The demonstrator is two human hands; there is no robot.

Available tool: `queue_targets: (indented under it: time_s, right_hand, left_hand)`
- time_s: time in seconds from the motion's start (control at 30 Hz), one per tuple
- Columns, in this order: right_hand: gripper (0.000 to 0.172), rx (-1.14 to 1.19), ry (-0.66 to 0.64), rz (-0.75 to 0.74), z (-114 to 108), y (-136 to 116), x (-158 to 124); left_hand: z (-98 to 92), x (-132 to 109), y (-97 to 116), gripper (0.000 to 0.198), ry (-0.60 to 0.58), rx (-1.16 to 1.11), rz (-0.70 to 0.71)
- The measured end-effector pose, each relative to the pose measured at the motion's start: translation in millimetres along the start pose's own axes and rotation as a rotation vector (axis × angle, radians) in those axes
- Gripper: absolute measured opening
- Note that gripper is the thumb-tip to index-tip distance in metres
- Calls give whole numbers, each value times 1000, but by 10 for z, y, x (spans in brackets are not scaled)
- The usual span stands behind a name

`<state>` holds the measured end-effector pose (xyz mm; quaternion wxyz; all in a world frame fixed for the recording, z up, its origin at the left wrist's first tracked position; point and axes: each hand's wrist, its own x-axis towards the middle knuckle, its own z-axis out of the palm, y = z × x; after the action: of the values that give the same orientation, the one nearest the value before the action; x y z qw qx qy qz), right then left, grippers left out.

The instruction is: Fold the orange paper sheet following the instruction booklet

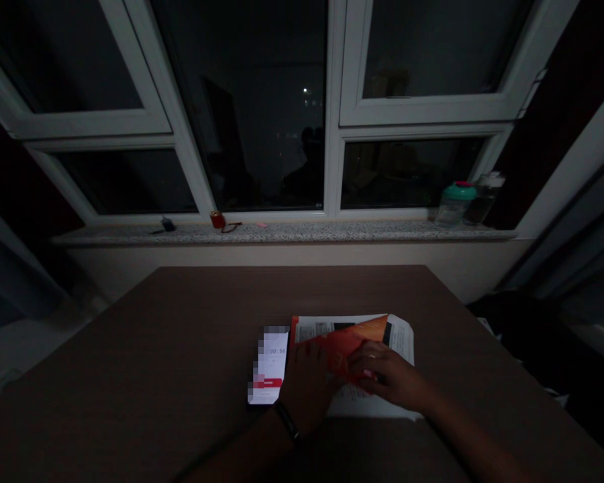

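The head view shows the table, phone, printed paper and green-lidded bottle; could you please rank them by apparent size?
1. Table
2. Printed paper
3. Phone
4. Green-lidded bottle; it stands farther away, so real size is unsure.

Your bare left hand (309, 382) covers part of the white-and-orange printed paper (349, 339) under its fingers; your bare right hand (390, 376) hides more beneath its own. Beside your left fingers, pixelation obscures one edge of the lit rectangular phone (273, 369). Print beyond your right fingers is unreadably small. Behind them, your forearms (476, 429) run out of view.
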<state>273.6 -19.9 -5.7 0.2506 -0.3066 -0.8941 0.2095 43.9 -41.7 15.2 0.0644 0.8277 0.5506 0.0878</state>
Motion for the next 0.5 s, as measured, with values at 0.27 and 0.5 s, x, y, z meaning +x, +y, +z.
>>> queue_targets:
  time_s: [0.27,0.5]
  right_hand:
    - [15,29,1,-6,78,-2,22]
    - [15,56,4,-22,82,47,29]
  left_hand:
    - [221,23,-94,45,-4,-13,98]
    - [199,42,-81,58,-2,-61,104]
